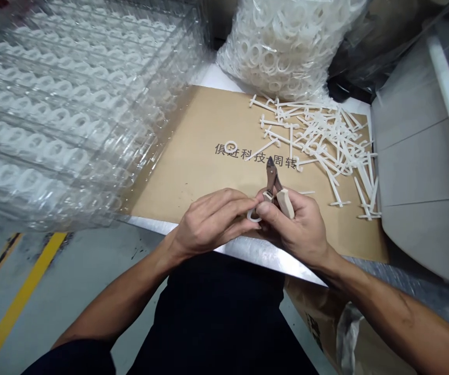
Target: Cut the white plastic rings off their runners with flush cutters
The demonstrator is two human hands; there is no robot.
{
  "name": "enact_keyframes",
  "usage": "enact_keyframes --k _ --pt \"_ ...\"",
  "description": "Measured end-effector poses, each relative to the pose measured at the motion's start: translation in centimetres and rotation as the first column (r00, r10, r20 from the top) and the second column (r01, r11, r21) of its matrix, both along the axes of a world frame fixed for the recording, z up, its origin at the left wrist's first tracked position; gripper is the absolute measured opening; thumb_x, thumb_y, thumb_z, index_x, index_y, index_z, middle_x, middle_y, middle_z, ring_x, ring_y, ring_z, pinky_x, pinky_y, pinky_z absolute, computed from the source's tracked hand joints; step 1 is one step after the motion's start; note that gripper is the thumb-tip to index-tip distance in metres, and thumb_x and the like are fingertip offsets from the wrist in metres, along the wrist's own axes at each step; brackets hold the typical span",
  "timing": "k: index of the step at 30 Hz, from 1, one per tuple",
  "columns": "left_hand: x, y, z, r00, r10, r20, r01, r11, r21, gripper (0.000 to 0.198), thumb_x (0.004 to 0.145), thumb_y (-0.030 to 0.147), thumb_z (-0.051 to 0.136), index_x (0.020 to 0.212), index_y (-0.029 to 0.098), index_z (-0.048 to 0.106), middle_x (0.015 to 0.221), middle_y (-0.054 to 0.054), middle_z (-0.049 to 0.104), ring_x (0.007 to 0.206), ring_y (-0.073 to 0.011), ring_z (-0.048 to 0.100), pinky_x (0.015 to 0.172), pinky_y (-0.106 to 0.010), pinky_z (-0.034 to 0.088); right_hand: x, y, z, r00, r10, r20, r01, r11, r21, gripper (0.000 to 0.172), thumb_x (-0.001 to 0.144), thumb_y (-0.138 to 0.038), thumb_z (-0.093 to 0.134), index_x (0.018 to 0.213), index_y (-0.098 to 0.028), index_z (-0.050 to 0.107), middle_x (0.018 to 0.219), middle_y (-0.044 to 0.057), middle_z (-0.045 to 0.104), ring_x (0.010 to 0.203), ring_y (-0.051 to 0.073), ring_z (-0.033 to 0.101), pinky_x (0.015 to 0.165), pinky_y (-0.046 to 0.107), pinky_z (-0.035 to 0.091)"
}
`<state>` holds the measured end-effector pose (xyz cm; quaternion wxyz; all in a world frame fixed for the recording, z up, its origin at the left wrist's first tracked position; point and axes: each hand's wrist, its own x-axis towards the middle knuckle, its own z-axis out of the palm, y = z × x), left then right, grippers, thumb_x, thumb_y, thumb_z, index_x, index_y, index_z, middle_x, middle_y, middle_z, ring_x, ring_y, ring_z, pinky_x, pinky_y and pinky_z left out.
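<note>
A small white ring [254, 215] is pinched between the fingertips of my left hand [218, 216], close to the cardboard's front edge. My right hand [300, 221] is wrapped round a pair of cutters [277, 187] with pale handles and dark jaws, which point away from me. The thumb of my right hand is at the ring's right side. Another white ring [231, 147] lies on the brown cardboard [169, 177], beyond my hands. At the right of the cardboard is a loose heap of thin white plastic sprues [325, 135].
Clear trays [64, 114] filled with rows of white rings are stacked at the left. A clear bag [279, 47] of rings stands at the back. A grey bin [423, 156] borders the right side. The metal table edge [271, 258] runs below my hands.
</note>
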<state>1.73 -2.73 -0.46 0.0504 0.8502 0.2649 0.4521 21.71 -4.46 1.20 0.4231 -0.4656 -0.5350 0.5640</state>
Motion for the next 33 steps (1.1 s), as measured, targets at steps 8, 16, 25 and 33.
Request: enact_keyframes --k 8,16,25,33 --pt "-0.02 0.05 0.32 0.999 -0.037 -0.006 0.036 0.999 -0.04 0.029 0.093 0.023 0.079 0.116 0.01 0.069 0.099 -0.009 0.079 0.09 -0.0147 0.076 0.085 -0.023 0.064 -0.07 0.06 0.08 0.998 0.021 0.064 -0.023 0.999 0.025 0.014 0.097 -0.024 0.064 0.085 -0.018 0.069 0.067 -0.002 0.063 0.059 0.013 0.057 0.059 0.027 0.046" --pt "-0.66 -0.11 -0.05 1.0 0.018 0.005 -0.017 0.994 -0.104 0.036 0.089 0.02 0.083 0.122 0.017 0.07 0.102 -0.007 0.079 0.092 -0.0156 0.077 0.085 -0.024 0.065 0.1 0.17 0.5 0.99 -0.022 -0.139 -0.003 0.984 -0.179 0.01 0.09 -0.025 0.067 0.096 -0.017 0.07 0.067 -0.002 0.065 0.064 0.015 0.063 0.064 0.029 0.052" --pt "-0.36 -0.05 0.31 0.999 0.025 0.022 -0.022 0.994 -0.111 0.035 0.087 0.022 0.085 0.119 0.016 0.071 0.101 -0.006 0.081 0.09 -0.0141 0.076 0.085 -0.022 0.064 0.31 0.08 0.95 0.994 0.006 -0.105 -0.025 0.983 -0.179 0.009 0.088 -0.023 0.066 0.092 -0.017 0.072 0.069 -0.001 0.065 0.066 0.016 0.061 0.063 0.029 0.05" --pt "-0.33 -0.07 0.5 0.999 0.029 0.019 -0.026 0.99 -0.141 0.035 0.09 0.03 0.083 0.121 0.02 0.071 0.101 -0.005 0.081 0.089 -0.0156 0.077 0.083 -0.024 0.065 0.12 0.22 0.99 0.993 0.008 -0.118 -0.027 0.987 -0.161 0.01 0.088 -0.028 0.07 0.083 -0.019 0.068 0.068 0.0 0.062 0.064 0.017 0.059 0.06 0.03 0.049"
